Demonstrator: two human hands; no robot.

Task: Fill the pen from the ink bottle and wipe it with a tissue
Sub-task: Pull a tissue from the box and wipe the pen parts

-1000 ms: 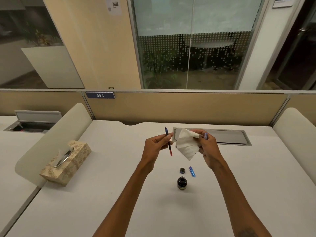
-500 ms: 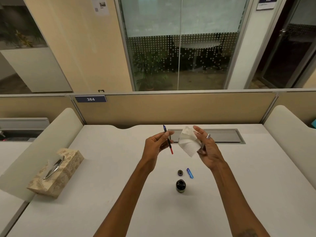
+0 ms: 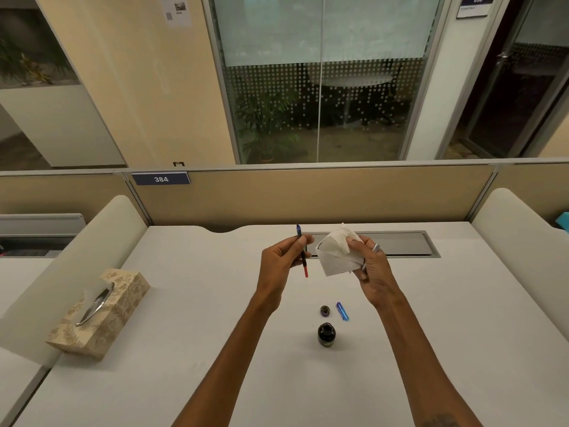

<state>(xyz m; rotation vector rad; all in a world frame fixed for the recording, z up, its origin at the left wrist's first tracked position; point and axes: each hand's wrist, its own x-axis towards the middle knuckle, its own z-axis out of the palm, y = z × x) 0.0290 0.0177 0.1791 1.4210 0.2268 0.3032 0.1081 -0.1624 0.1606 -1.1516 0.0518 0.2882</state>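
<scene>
Pen [image 3: 301, 251] stands nearly upright above the desk [image 3: 191, 303], pinched in the left hand [image 3: 281, 260]; right hand [image 3: 371, 266] clutches a crumpled tissue [image 3: 337, 257] at its 3 o'clock, apart; ink bottle [image 3: 325, 334] sits open at 6 o'clock below, its cap [image 3: 325, 310] just behind.

Office cubicle under warm indoor light.
White counter [image 3: 191, 303] bounded by tan partition [image 3: 323, 195] with number plate [image 3: 161, 179]; glass wall [image 3: 320, 78] and plants [image 3: 264, 124] beyond.

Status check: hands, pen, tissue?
Left hand pinching pen. Right hand holding tissue; apart from pen. Ink bottle uncapped on desk. Nothing blocking.
</scene>
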